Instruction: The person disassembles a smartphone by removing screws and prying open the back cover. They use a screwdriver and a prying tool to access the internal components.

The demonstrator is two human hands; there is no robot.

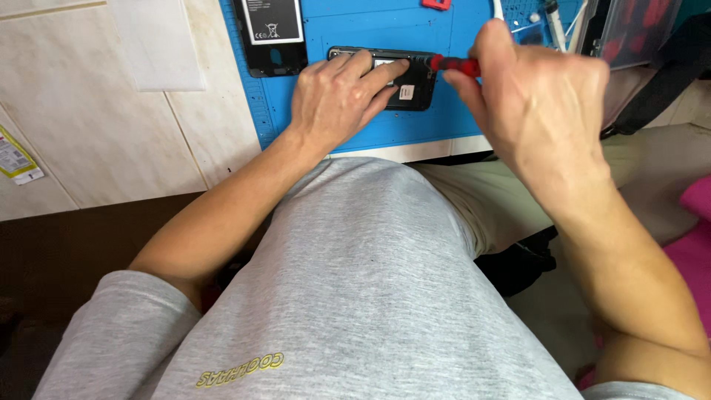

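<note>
An opened black phone (415,92) with its back removed lies on a blue work mat (348,130). My left hand (337,96) rests flat on the phone, fingers spread over it and holding it down. My right hand (537,100) grips a screwdriver with a red and black handle (453,65), whose tip end points at the phone's right end. The tip itself is hidden behind the handle and the phone's edge.
A black rectangular battery or back cover (271,37) lies on the mat's upper left. Small tools (555,22) and a red part (437,4) sit at the mat's far edge. A pale tabletop (111,133) extends left, with a yellow-edged packet (16,157). My grey shirt fills the foreground.
</note>
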